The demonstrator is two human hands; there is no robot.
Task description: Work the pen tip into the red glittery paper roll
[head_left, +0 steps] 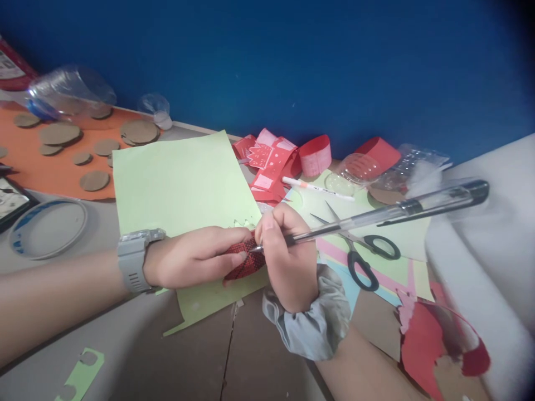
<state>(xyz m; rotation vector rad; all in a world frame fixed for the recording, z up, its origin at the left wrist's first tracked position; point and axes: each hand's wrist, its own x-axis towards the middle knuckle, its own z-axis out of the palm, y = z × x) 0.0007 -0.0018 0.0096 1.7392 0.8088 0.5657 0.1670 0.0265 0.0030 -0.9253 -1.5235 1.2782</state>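
Observation:
My right hand [288,256] is closed around a clear pen [359,218] with a dark cap on its far end. Its tip rests against a red piece with a black grid pattern [246,268]. My left hand [196,259], wearing a grey watch [136,259], grips that red piece between thumb and fingers over a light green paper sheet [179,184]. Small dark pen marks show on the sheet just beyond my fingers. Part of the red piece is hidden under both hands.
Black-handled scissors [355,245] lie open on coloured papers at right, near a white marker [317,188]. Red paper cutouts [276,161] are behind. Cardboard discs [61,133] sit on orange paper [25,167] with a plastic bottle [73,92] at left, near a tape roll [48,228].

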